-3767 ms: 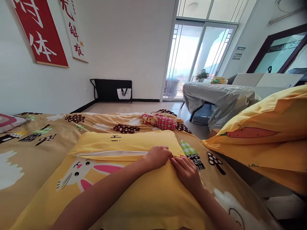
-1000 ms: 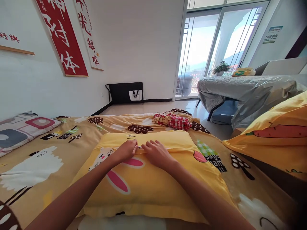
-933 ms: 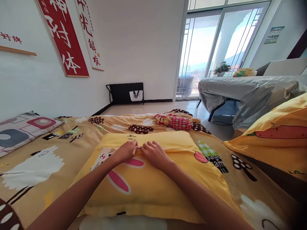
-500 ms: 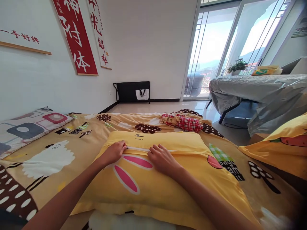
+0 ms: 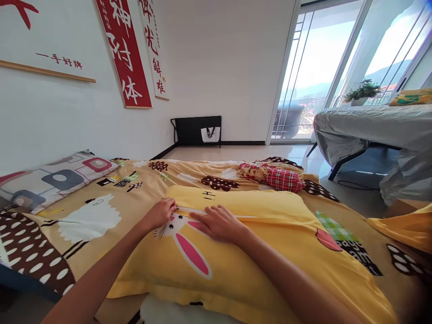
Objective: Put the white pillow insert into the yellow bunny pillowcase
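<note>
A yellow pillowcase (image 5: 270,252) with a rabbit print lies plump in front of me, a pale zipper (image 5: 192,210) running across it. My left hand (image 5: 164,213) is closed in a pinch at the zipper's left end; its fingertips partly hide what they hold, and a small dark bit shows beside them. On the fabric just right of it rests my right hand (image 5: 221,222), index finger stretched left along the zipper, the other fingers slightly bent and the thumb hidden. The rabbit's face lies between the two hands.
The pillow rests on a patterned bedspread (image 5: 91,218). A grey-and-red patterned pillow (image 5: 64,177) lies at left, a red checked bundle (image 5: 281,177) beyond. At right are another yellow cloth item (image 5: 408,225) and a plastic-covered table (image 5: 371,121). A black folded panel (image 5: 189,130) leans at the wall.
My view has turned a little left. My right hand has slid left toward my left hand, its index finger now stretched out. The rabbit's face has come into view.
</note>
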{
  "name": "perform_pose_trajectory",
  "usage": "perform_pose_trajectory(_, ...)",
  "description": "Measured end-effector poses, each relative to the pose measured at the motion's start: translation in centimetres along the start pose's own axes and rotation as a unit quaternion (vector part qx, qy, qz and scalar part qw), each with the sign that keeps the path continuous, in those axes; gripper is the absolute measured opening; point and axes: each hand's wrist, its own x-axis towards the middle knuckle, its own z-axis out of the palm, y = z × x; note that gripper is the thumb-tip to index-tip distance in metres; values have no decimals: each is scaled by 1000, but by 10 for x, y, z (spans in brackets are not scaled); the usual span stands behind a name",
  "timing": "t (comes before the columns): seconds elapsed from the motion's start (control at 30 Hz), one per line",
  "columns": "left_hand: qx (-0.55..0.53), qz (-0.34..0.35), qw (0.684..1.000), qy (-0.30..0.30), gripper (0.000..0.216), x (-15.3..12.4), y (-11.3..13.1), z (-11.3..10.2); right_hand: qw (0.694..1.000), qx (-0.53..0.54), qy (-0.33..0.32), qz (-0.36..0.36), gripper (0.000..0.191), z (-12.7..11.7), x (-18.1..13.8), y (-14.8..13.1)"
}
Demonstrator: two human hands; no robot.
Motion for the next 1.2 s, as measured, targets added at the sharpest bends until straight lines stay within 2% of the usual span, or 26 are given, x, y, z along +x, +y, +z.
perform_pose_trajectory(0.13,60,-11,998,10,21,0,-10,-2,999,17,30,-26,55,5,14,-13)
perform_pose_trajectory(0.3,60,-22,998,-9,22,-2,-16,-8,998,41,52,-14,41,16,37,-36)
perform_pose_trajectory(0.47,83,-18,996,5,22,-7,-22,-10,996,47,69,-6,27,22,48,-51)
perform_pose_trajectory(0.77,145,-28,989,-5,25,-8,-19,-7,998,48,40,-2,39,25,67,-58)
perform_pose_trajectory(0.97,177,-46,983,28,23,-11,-20,1,999,39,34,-8,39,28,65,-60)
perform_pose_trajectory(1.1,185,-61,981,12,27,-15,-28,6,998,43,36,-11,38,32,64,-62)
perform_pose_trajectory(1.2,221,-85,971,25,30,-15,-28,7,998,44,41,-13,36,34,64,-63)
